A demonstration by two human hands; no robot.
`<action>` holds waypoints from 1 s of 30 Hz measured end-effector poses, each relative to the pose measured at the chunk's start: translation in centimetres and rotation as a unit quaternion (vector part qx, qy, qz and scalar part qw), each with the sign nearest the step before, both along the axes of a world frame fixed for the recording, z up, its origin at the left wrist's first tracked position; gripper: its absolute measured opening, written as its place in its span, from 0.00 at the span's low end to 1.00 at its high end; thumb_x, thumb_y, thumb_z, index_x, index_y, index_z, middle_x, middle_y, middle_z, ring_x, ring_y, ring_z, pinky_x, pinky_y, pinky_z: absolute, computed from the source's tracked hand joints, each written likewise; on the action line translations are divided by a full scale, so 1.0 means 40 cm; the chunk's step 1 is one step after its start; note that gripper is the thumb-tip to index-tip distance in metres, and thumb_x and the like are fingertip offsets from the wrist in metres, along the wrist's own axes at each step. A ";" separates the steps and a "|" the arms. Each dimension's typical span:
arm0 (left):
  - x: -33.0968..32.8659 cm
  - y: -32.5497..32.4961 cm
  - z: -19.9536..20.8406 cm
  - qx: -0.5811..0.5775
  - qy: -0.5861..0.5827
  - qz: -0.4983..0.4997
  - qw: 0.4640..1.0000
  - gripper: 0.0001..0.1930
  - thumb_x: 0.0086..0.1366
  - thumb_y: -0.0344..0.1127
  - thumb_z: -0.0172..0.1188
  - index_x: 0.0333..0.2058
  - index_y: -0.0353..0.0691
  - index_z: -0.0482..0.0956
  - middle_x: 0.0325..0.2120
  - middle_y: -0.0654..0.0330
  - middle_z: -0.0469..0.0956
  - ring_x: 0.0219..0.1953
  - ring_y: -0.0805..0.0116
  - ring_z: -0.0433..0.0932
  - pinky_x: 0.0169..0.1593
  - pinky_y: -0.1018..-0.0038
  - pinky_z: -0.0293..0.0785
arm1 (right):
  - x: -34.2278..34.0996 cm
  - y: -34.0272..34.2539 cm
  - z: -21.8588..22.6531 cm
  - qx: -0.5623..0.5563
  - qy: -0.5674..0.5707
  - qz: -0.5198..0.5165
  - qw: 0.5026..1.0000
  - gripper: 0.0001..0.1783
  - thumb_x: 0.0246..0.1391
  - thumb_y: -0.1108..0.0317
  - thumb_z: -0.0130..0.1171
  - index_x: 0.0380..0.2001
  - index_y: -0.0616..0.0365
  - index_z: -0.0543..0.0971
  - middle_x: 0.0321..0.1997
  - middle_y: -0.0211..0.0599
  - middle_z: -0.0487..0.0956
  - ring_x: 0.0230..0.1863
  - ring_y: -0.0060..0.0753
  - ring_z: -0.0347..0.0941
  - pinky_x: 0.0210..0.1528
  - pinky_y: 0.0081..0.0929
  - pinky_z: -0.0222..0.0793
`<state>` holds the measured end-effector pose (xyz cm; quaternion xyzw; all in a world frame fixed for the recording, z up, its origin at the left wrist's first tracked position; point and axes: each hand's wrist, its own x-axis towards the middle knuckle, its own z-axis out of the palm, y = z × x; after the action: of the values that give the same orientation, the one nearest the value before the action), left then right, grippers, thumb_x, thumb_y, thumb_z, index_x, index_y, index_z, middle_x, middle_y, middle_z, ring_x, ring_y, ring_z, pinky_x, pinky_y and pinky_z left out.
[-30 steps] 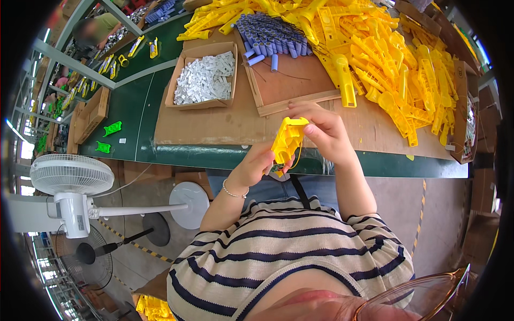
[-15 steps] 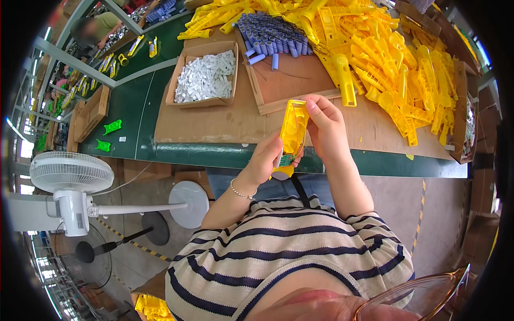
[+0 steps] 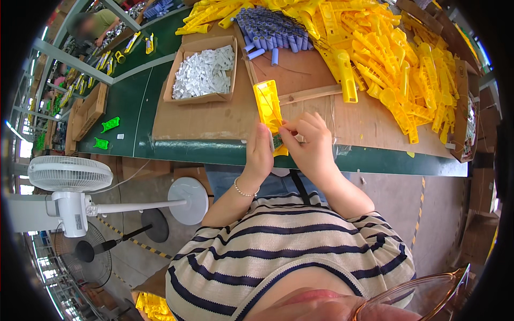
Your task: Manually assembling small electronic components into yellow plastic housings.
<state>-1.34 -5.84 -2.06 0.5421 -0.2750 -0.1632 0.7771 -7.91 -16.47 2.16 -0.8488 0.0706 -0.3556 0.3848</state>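
Over the near edge of the bench, my left hand (image 3: 260,152) grips a long yellow plastic housing (image 3: 267,101) by its lower part. Its hollow inner side faces up, and its far end points away from me, leaning slightly left. A small green circuit board (image 3: 277,141) shows in the lower part, partly covered by my fingers. Thin wire runs along the inside of the housing. My right hand (image 3: 309,140) is closed in a pinch at the housing's right side, by the wire; the pinched piece is mostly hidden by the fingertips.
A cardboard box of small white parts (image 3: 203,74) stands at left on the cardboard-covered bench. Behind is a wooden tray (image 3: 316,92) with blue-violet cylinders (image 3: 273,40). Yellow housings (image 3: 375,59) are heaped at right. Green pieces (image 3: 110,124) and a white fan (image 3: 72,176) are at left.
The housing has shifted left and turned so its far end leans left. My right hand has left that far end and come down to the lower right side, fingers now pinched.
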 end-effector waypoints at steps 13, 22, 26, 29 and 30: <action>0.024 0.009 -0.018 0.016 0.030 0.008 0.999 0.23 0.71 0.47 0.31 0.49 0.33 0.65 0.39 0.54 0.72 0.39 0.67 0.73 0.44 0.72 0.71 | 0.013 0.032 -0.061 0.315 0.106 0.043 0.942 0.05 0.40 0.75 0.65 0.22 0.62 0.79 0.22 0.34 0.75 0.24 0.25 0.70 0.28 0.22 0.65; 0.030 0.004 -0.026 0.075 0.003 0.024 0.997 0.15 0.67 0.35 0.41 0.48 0.34 0.64 0.39 0.56 0.72 0.39 0.72 0.72 0.44 0.77 0.70 | 0.023 0.024 -0.058 0.180 0.109 0.037 0.977 0.05 0.42 0.73 0.64 0.23 0.62 0.79 0.18 0.34 0.75 0.24 0.23 0.71 0.28 0.20 0.67; 0.039 0.026 -0.017 0.054 0.069 -0.004 0.996 0.15 0.65 0.34 0.44 0.49 0.35 0.64 0.36 0.57 0.72 0.34 0.71 0.73 0.38 0.77 0.72 | 0.041 -0.035 -0.039 0.204 0.126 0.172 0.956 0.06 0.43 0.70 0.64 0.23 0.62 0.80 0.18 0.34 0.76 0.21 0.18 0.70 0.23 0.17 0.63; 0.050 0.045 -0.015 0.015 0.136 -0.034 0.990 0.16 0.64 0.34 0.45 0.49 0.35 0.63 0.35 0.57 0.72 0.31 0.70 0.74 0.34 0.74 0.74 | 0.148 -0.169 -0.013 0.213 0.082 0.030 0.973 0.11 0.44 0.65 0.63 0.26 0.63 0.81 0.19 0.37 0.77 0.20 0.20 0.70 0.24 0.18 0.65; 0.050 0.049 -0.015 -0.011 0.152 -0.049 0.987 0.17 0.63 0.33 0.45 0.50 0.35 0.63 0.34 0.57 0.72 0.30 0.70 0.74 0.33 0.73 0.74 | 0.208 -0.213 -0.019 0.137 0.090 0.002 0.986 0.12 0.44 0.63 0.63 0.26 0.63 0.81 0.20 0.39 0.78 0.21 0.25 0.72 0.26 0.21 0.67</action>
<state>0.66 -3.87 -2.68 0.4886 -0.1811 -0.2787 0.8067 0.41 -24.99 1.39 -0.8169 0.1511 -0.2638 0.4902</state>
